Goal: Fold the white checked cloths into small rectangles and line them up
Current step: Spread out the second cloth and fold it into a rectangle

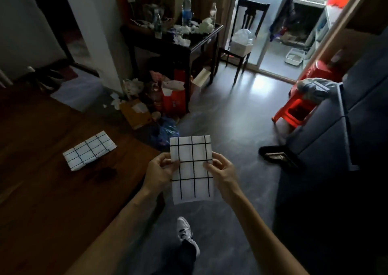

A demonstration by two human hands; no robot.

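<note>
**Folded cloth held over the floor, one already on the table**

While the person stands beside the wooden table (52, 190), a white sneaker (185, 232) and dark trouser leg show on the grey floor (231, 127) at the bottom of the view, nearest the camera. Both bare forearms reach forward from there.

Held cloth: a white checked cloth (192, 169), folded to a narrow upright rectangle, black grid lines facing the camera. It is in the air, off the table's right edge, above the floor. Left hand (160, 173) pinches its left edge about mid-height, thumb on the front face, fingers curled behind. Right hand (221, 173) pinches the right edge at the same height, thumb likewise on the front. The lower part of the cloth hangs free below both hands.

Second cloth (89, 149): also folded to a rectangle, lying flat on the table near its far right corner, long side angled toward that corner. Well apart from the held one; neither hand touches it.

Right side: a dark blue sofa (336, 138) with a black slipper (277, 155) on the floor at its foot. Beyond it, a red plastic stool (294, 111).

Farther off: cardboard boxes, red bags and crumpled paper heaped on the floor under a dark side table (201, 41) carrying plastic bottles and tissues. Behind that, a dark wooden chair (249, 12) with a white box on its seat, by a bright doorway.
</note>
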